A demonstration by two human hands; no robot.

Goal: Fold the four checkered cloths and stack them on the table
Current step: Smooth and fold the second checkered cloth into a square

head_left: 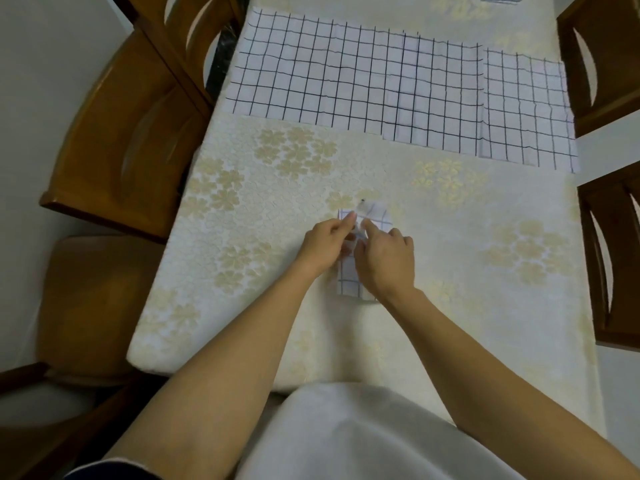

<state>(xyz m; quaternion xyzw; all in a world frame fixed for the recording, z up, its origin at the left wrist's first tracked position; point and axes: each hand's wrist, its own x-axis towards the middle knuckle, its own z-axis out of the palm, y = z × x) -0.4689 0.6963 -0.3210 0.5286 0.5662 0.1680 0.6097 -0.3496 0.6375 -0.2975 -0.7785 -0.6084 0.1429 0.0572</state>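
Checkered cloth point(348, 277), folded down small, lies on the table point(242, 244) straight in front of us, and both our hands are on it. Our left hand point(327, 245) has its fingers curled in, pinching a raised flap near the far end. Our right hand point(386, 261) meets it from the other side, forefinger and thumb closed on the same flap.

What matters for the next move, we reckon, is that the strip's long axis runs away from us. Its near end shows below our wrists and its far end pokes out just past the fingertips. Neither hand is nearer, since each sits at one long edge, so the fold looks set to go end over end.

Well beyond, three spread cloths point(311, 71) lie flat in a row across the table, their edges overlapping.

Now the trouble spots. Our hands cover the strip's middle, so we cannot count its layers. The far end is blurred, and there's a dark speck there we cannot identify. Something checkered at the top edge is cut off.
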